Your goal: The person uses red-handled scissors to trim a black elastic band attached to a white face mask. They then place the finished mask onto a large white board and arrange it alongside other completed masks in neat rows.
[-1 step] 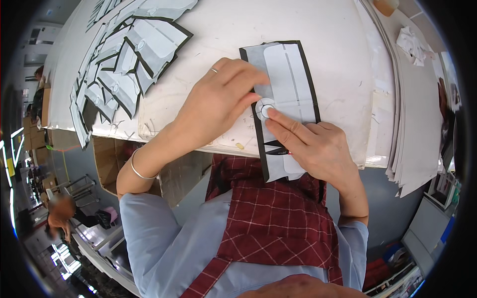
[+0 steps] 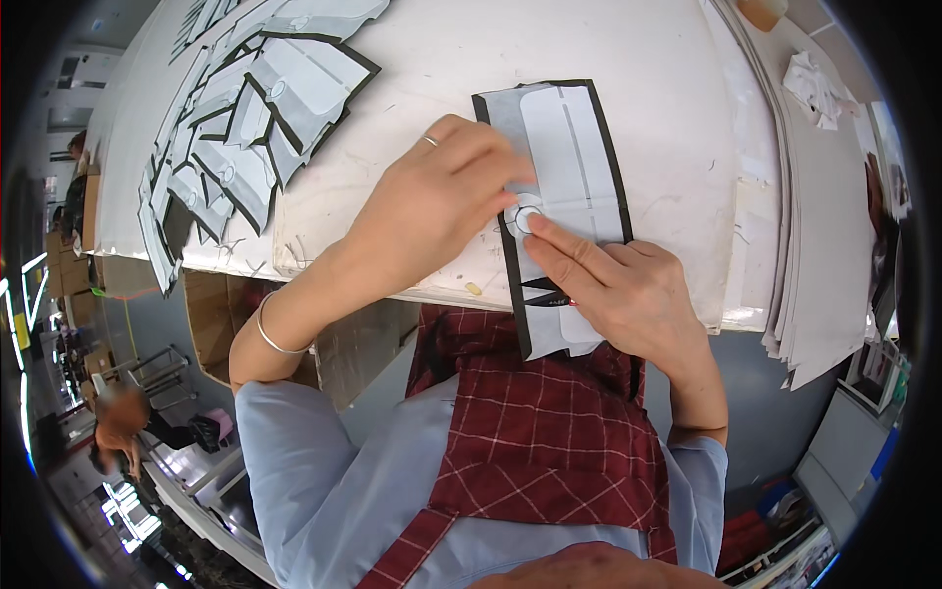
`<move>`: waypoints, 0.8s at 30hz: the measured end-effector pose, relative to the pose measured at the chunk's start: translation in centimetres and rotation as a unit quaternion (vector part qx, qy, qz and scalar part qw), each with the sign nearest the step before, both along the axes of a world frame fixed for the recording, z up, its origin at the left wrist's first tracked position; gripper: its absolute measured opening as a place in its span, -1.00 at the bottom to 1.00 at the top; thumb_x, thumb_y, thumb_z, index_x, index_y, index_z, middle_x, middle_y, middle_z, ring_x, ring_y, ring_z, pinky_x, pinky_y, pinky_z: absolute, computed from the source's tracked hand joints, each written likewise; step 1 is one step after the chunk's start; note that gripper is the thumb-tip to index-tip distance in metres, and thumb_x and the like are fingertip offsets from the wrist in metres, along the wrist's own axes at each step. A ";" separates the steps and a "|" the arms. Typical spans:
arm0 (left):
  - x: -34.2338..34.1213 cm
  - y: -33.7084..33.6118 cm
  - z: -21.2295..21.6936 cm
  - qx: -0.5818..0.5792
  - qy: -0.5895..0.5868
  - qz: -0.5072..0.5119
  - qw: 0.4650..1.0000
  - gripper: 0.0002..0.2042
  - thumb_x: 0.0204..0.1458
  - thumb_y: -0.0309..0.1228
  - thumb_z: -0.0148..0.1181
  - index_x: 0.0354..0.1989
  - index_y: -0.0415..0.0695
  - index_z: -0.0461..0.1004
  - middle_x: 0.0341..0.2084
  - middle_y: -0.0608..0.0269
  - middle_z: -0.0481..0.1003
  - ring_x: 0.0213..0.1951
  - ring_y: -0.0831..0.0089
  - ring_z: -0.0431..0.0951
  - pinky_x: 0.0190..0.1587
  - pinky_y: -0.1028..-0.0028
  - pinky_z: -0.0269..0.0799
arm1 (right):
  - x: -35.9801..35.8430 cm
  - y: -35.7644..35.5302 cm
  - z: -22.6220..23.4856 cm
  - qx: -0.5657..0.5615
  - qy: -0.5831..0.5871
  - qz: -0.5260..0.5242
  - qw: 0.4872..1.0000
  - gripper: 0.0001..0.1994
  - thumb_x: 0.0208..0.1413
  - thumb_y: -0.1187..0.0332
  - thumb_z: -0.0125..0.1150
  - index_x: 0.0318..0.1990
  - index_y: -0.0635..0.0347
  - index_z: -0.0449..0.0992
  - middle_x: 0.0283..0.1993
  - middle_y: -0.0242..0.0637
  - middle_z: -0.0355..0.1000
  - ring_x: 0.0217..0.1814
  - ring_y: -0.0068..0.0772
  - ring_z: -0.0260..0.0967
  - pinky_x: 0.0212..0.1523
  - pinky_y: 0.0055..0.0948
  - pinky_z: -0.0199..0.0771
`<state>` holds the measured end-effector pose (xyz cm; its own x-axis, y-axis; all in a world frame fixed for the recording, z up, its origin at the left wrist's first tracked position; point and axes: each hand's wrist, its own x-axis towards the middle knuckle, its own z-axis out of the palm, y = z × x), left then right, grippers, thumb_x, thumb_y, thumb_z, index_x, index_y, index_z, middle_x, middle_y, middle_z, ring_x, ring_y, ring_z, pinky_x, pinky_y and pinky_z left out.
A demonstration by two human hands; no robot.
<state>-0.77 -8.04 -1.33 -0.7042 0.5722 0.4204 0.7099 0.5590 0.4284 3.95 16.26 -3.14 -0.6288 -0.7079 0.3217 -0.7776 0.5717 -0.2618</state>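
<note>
A long grey-white fabric panel [image 2: 543,128] with black edging lies on the table, its near end hanging over the front edge. On its left side sits a round white disc [image 2: 523,218]. The index finger of my right hand [image 2: 628,294] presses on the disc. From beneath that hand's curled fingers juts a black two-pointed tool [image 2: 546,298]; its rear part is hidden. My left hand [image 2: 432,191] is closed in a pinch at the disc's upper left, fingers slightly blurred. What the pinch holds, if anything, is too small to make out.
Similar black-edged panels [image 2: 294,88] with round discs are heaped at the table's left. A stack of large pale sheets [image 2: 824,226] hangs along the right side, a crumpled white cloth [image 2: 812,90] on top. Below the table's left edge stands a cardboard box [image 2: 221,324].
The fingers of my left hand have shifted slightly down and to the right, toward the disc. My right hand and the panel stay in place.
</note>
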 end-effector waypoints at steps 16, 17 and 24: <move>-0.9 0.0 -0.8 0.002 -0.158 -0.032 0.987 -0.91 0.01 -0.54 0.27 -0.36 -0.14 0.46 -0.43 0.26 0.41 -0.27 0.23 0.37 -0.20 0.31 0.33 | -0.1 0.1 0.0 -0.011 -0.007 0.003 1.000 -0.63 -0.01 0.42 0.18 0.01 0.12 0.62 0.21 -0.42 0.51 -0.63 -0.65 0.25 -0.55 -0.62 0.35; -0.9 -0.1 -0.8 0.009 -0.163 -0.031 0.986 -0.90 0.02 -0.54 0.27 -0.35 -0.15 0.46 -0.43 0.26 0.40 -0.28 0.23 0.36 -0.21 0.31 0.32 | -0.1 0.1 0.0 -0.009 -0.007 0.004 1.000 -0.63 -0.01 0.42 0.18 0.01 0.12 0.62 0.21 -0.42 0.51 -0.63 -0.65 0.24 -0.55 -0.62 0.35; -0.4 -0.1 -1.1 0.029 -0.180 -0.005 0.983 -0.91 0.05 -0.53 0.28 -0.33 -0.16 0.47 -0.45 0.29 0.40 -0.30 0.31 0.35 -0.21 0.36 0.31 | -0.1 0.1 -0.1 -0.012 -0.008 0.001 1.000 -0.62 -0.02 0.41 0.18 0.02 0.12 0.61 0.20 -0.40 0.51 -0.63 -0.65 0.24 -0.55 -0.60 0.36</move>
